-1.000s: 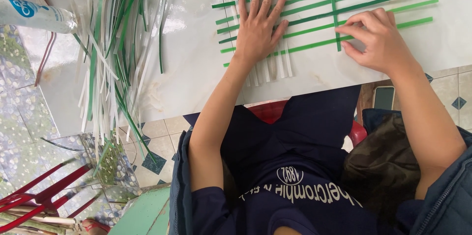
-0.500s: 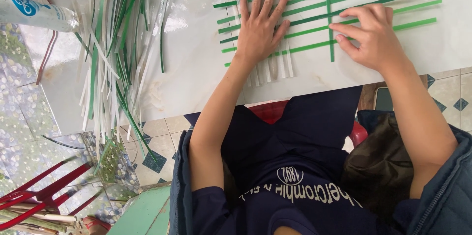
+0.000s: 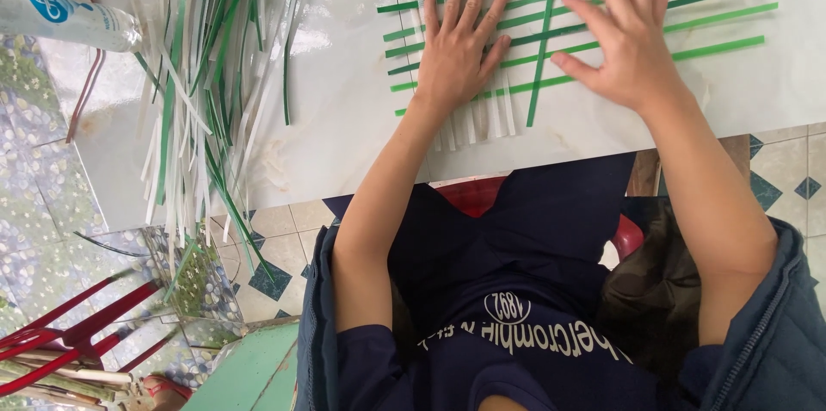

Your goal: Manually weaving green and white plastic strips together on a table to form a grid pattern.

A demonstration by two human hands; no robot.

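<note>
Weave (image 3: pixel 551 32) on table (image 3: pixel 344 135): left hand (image 3: pixel 460 45) flat, fingers spread, pinning white strips (image 3: pixel 482 114); right hand (image 3: pixel 624 41) fingers curled over upright green strip (image 3: pixel 544 41), grip unclear. Risk: lifting the left hand loosens the crossings.

A loose heap of green and white strips (image 3: pixel 202 75) lies left on the marble table (image 3: pixel 344 118). A plastic bottle (image 3: pixel 64 19) rests far left; red strips (image 3: pixel 60 333) lie near left.

On the table (image 3: pixel 344 118), the woven strips (image 3: pixel 602 24) lie at two o'clock, with the left hand (image 3: pixel 460 45) flat on their near-left part and the right hand (image 3: pixel 624 45) just beside it, toward three o'clock. A loose strip pile (image 3: pixel 206 75) (partly overhanging the edge) sits at ten o'clock, a bottle (image 3: pixel 64 19) beyond it.
</note>
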